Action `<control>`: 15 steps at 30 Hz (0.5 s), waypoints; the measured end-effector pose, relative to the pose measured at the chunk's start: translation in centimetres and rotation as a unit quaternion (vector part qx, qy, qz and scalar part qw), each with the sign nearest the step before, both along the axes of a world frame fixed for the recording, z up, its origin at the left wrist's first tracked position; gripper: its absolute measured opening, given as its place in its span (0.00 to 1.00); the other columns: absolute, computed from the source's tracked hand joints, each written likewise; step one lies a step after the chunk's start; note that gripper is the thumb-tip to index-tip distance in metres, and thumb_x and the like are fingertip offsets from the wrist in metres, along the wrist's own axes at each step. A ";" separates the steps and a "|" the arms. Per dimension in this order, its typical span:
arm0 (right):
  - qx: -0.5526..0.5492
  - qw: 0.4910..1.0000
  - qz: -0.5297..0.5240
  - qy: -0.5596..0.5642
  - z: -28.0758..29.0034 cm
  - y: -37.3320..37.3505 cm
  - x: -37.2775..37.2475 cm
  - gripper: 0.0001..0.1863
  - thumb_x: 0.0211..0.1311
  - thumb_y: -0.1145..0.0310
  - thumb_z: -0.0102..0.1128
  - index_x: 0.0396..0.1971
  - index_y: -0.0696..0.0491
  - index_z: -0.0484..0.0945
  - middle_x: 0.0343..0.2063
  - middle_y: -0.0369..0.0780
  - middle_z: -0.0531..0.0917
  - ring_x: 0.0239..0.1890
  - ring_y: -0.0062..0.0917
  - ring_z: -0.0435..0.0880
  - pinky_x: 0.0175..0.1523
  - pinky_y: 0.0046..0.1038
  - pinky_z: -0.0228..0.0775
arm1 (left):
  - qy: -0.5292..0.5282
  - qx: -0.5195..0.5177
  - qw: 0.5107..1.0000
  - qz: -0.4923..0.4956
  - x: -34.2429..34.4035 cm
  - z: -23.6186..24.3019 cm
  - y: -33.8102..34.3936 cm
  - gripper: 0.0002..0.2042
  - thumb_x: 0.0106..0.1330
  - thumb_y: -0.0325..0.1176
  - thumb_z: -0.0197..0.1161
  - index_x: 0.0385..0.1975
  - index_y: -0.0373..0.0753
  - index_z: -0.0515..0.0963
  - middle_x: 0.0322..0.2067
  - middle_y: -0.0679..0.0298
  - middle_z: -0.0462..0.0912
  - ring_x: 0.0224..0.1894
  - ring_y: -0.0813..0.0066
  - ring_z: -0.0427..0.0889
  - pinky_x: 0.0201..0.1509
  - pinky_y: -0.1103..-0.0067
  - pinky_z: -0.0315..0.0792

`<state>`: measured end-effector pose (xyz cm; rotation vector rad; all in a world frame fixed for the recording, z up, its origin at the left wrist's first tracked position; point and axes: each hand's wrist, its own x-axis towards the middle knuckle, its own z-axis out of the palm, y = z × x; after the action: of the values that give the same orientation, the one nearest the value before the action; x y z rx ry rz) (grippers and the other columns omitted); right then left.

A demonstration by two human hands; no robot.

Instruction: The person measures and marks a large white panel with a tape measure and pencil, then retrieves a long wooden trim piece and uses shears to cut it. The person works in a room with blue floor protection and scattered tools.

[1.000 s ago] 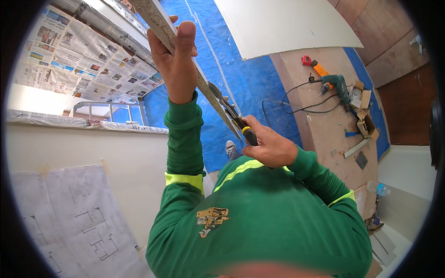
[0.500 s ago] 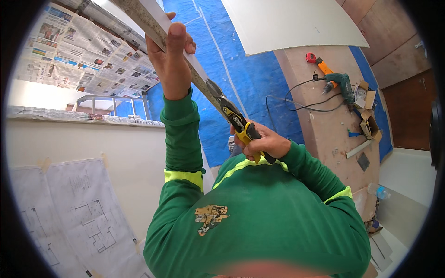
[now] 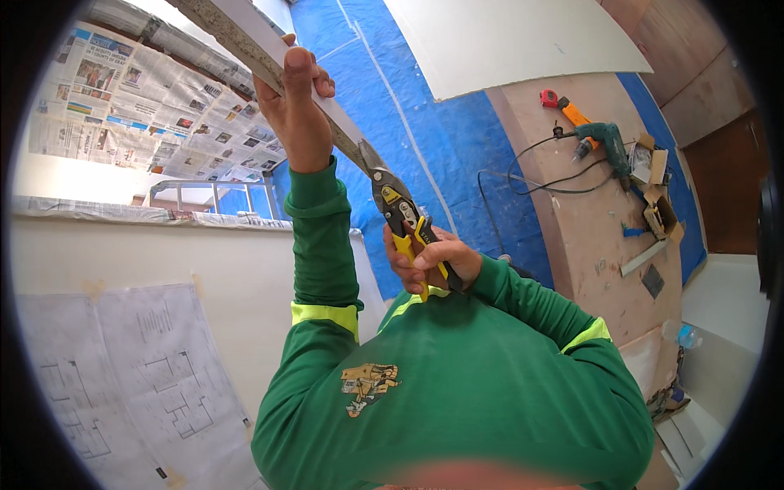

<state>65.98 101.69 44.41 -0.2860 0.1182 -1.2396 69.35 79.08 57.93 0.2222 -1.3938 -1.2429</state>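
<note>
My left hand [image 3: 299, 114] is raised, its fingers curled round a long narrow strip [image 3: 238, 34] with a smooth pale face and a rough, speckled grey-brown edge. The strip slants from the upper left down toward my chest. My right hand [image 3: 437, 260] is wrapped round the yellow and black handles of a pair of tin snips [image 3: 397, 202], close in front of my chest. The snips' blades point up and left and meet the strip's lower end. From this angle I cannot tell how far the blades reach over it.
Blue sheeting [image 3: 457, 163] covers the floor. On a wooden surface [image 3: 572, 253] at right lie a green power drill [image 3: 606, 145] with its cord, a red tape measure [image 3: 549, 98] and opened boxes [image 3: 657, 208]. A white panel [image 3: 506, 41] lies beyond; taped drawings [image 3: 139, 376] are at left.
The snips have shifted a little left, with their handles looking further apart. The strip and my left hand have moved slightly up and left.
</note>
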 end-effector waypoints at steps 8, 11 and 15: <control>0.005 1.000 -0.012 -0.008 -1.3 0.4 -0.9 0.31 0.54 0.75 0.62 0.60 0.54 0.66 0.37 0.39 0.74 0.31 0.23 0.76 0.36 0.32 0.75 | 0.010 0.041 0.999 0.024 -1.4 -0.7 -1.0 0.21 0.72 0.41 0.67 0.55 0.35 0.70 0.31 0.68 0.76 0.26 0.84 0.71 0.29 0.83 0.68; -0.013 0.997 -0.052 0.046 -2.2 1.4 -1.8 0.29 0.55 0.74 0.58 0.60 0.54 0.65 0.37 0.38 0.74 0.34 0.24 0.78 0.40 0.34 0.77 | -0.016 0.062 0.997 0.051 -1.8 -0.3 -1.0 0.21 0.72 0.42 0.67 0.55 0.36 0.71 0.33 0.68 0.75 0.26 0.85 0.69 0.29 0.83 0.67; 0.086 0.970 -0.150 0.171 -4.9 4.9 -4.3 0.33 0.55 0.70 0.63 0.63 0.55 0.65 0.41 0.41 0.76 0.40 0.28 0.80 0.47 0.36 0.78 | -0.016 0.032 0.999 0.018 -1.7 -0.2 -1.0 0.23 0.72 0.45 0.66 0.56 0.37 0.70 0.31 0.68 0.70 0.27 0.84 0.67 0.31 0.84 0.66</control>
<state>61.67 106.61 39.47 -0.3376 0.5822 -1.4597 67.67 78.04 57.69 0.3122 -1.3735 -1.2600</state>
